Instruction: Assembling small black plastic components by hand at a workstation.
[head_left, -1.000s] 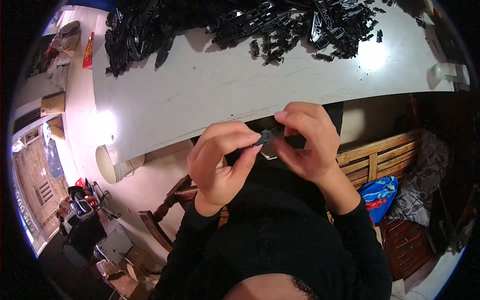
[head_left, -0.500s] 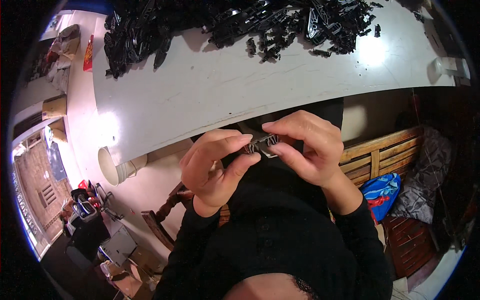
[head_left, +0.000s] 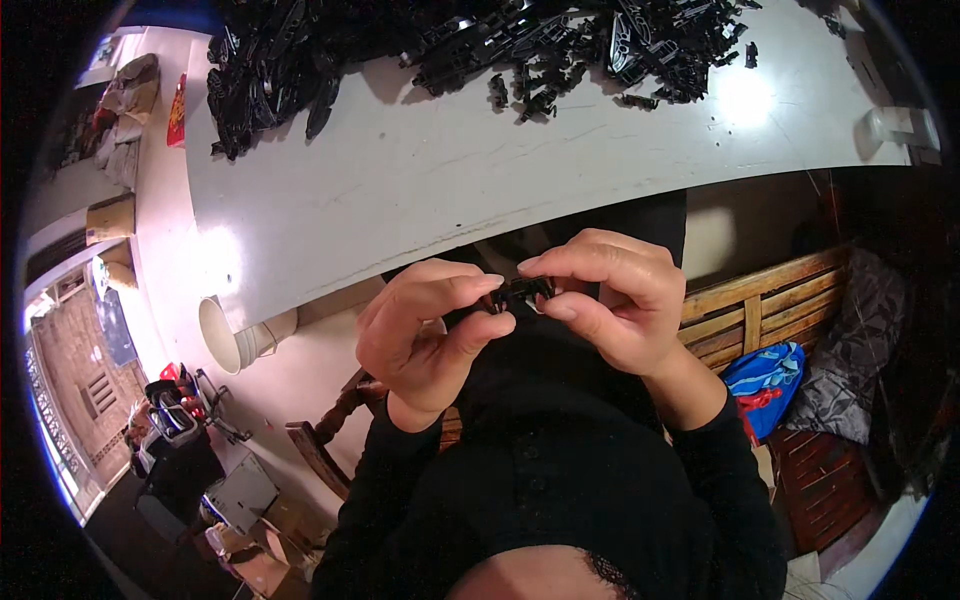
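Note:
A small black plastic clip-like part (head_left: 522,290) is held between my two hands, just off the table's near edge. My left hand (head_left: 425,325) pinches its left end between thumb and forefinger. At the other end, the thumb and forefinger of my right hand (head_left: 625,295) grip it in the same way. The fingertips hide both ends of the part, and its fine shape is dark against my black clothing.
Across the far side of the white table (head_left: 400,190) lie heaps of black plastic parts (head_left: 275,80), with smaller pieces (head_left: 545,90) scattered at their near side. A translucent cup (head_left: 895,128) lies at the right end. Below are a white bucket (head_left: 228,335) and a wooden bench (head_left: 760,305).
The black part has turned slightly between my fingers, so a darker side faces up. Both hands keep their pinch and have barely shifted.

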